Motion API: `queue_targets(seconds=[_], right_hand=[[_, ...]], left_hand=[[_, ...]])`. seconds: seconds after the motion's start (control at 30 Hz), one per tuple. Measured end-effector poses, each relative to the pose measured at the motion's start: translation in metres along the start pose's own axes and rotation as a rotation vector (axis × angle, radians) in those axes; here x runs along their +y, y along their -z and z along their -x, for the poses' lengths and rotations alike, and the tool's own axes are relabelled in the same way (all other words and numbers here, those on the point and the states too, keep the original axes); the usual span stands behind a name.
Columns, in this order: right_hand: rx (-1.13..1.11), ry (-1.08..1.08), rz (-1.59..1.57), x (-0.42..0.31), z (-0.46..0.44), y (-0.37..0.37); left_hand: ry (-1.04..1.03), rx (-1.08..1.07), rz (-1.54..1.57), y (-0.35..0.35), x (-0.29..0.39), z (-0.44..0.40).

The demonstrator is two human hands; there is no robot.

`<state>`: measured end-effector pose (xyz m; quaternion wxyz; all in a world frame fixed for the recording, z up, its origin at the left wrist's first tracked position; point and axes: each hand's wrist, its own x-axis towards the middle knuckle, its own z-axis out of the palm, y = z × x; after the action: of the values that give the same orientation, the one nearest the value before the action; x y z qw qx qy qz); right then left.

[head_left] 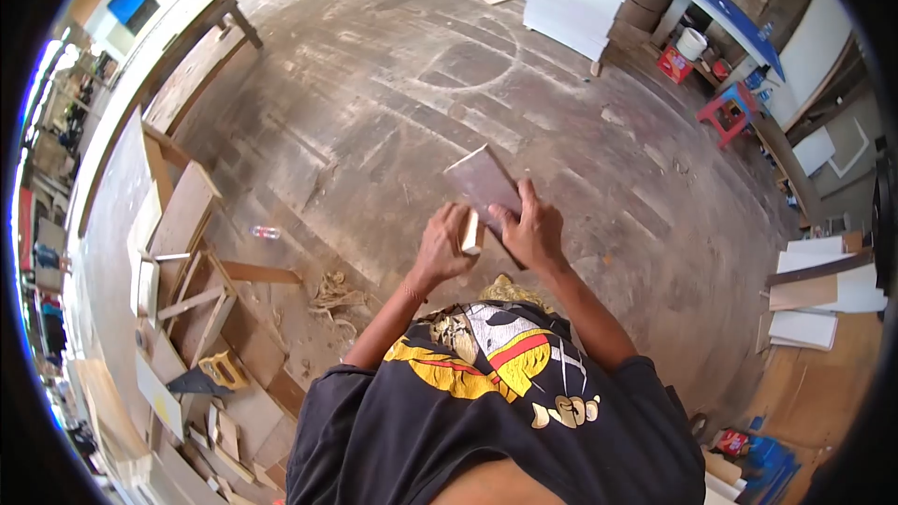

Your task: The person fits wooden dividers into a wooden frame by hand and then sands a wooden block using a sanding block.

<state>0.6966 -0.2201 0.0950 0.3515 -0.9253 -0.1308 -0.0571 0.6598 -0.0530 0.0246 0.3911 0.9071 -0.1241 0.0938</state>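
My right hand (536,226) grips a flat, rectangular grey-brown board (484,180), with the thumb on its face and the fingers around its far edge. The board is tilted and reaches up and to the left of the hand. My left hand (443,245) is closed around a small pale wooden piece (471,233), of which only one end shows. Both hands are close together in front of my body, and a narrow gap separates the pale piece from the board's lower edge.
Wood offcuts and panels lie at the left, with a yellow-handled handsaw (223,371) among them. A plastic bottle (265,233) and tangled rope (335,294) are on the floor. White panels (575,0), a red and blue stool (730,112) and a blue-topped table (734,14) stand at the right.
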Motion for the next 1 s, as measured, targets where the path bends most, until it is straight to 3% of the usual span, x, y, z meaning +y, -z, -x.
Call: queue_targets(seconds=[0.03, 0.1, 0.13, 0.17, 0.23, 0.27, 0.37, 0.4, 0.43, 0.47, 0.53, 0.57, 0.63, 0.73, 0.87, 1.0], right_hand=[[0.012, -0.014, 0.004, 0.002, 0.004, 0.009], [0.098, 0.13, -0.086, 0.008, 0.006, 0.026], [0.11, 0.116, -0.078, 0.014, 0.003, 0.027], [0.139, 0.046, 0.0, 0.027, -0.006, 0.031], [0.197, -0.061, 0.115, 0.056, -0.03, 0.04], [0.203, -0.075, 0.121, 0.065, -0.032, 0.045], [0.189, -0.089, -0.009, 0.08, -0.029, 0.053], [0.253, -0.081, -0.046, 0.086, -0.017, 0.049], [0.149, -0.095, 0.077, 0.09, -0.01, 0.058], [0.178, -0.041, 0.056, 0.089, -0.01, 0.078], [0.2, -0.066, -0.004, 0.111, -0.02, 0.096], [0.264, -0.116, 0.031, 0.128, -0.027, 0.102], [0.294, -0.242, 0.122, 0.133, -0.04, 0.107], [0.374, -0.221, 0.14, 0.157, -0.039, 0.114], [0.368, -0.226, 0.081, 0.152, -0.018, 0.127], [0.367, -0.422, 0.171, 0.183, -0.033, 0.141]], left_hand=[[0.062, -0.059, -0.049, -0.009, -0.009, -0.017], [-0.037, -0.008, -0.012, -0.025, -0.004, -0.04], [-0.115, 0.052, 0.026, -0.026, 0.001, -0.044], [0.013, -0.09, -0.006, -0.03, 0.009, -0.053], [-0.074, -0.089, 0.09, -0.034, 0.032, -0.07], [-0.147, -0.076, 0.181, -0.039, 0.041, -0.077], [-0.071, -0.079, 0.144, -0.064, 0.043, -0.086], [-0.11, -0.114, -0.016, -0.085, 0.027, -0.093], [-0.076, -0.296, 0.053, -0.087, 0.024, -0.105], [-0.143, -0.278, 0.183, -0.093, 0.042, -0.12], [-0.061, -0.4, 0.028, -0.11, 0.05, -0.134], [-0.06, -0.39, 0.024, -0.117, 0.058, -0.143], [-0.282, -0.195, 0.191, -0.116, 0.072, -0.151], [-0.346, -0.204, 0.143, -0.146, 0.076, -0.17], [-0.388, -0.372, 0.076, -0.157, 0.091, -0.188], [-0.423, -0.378, 0.202, -0.162, 0.113, -0.205]])
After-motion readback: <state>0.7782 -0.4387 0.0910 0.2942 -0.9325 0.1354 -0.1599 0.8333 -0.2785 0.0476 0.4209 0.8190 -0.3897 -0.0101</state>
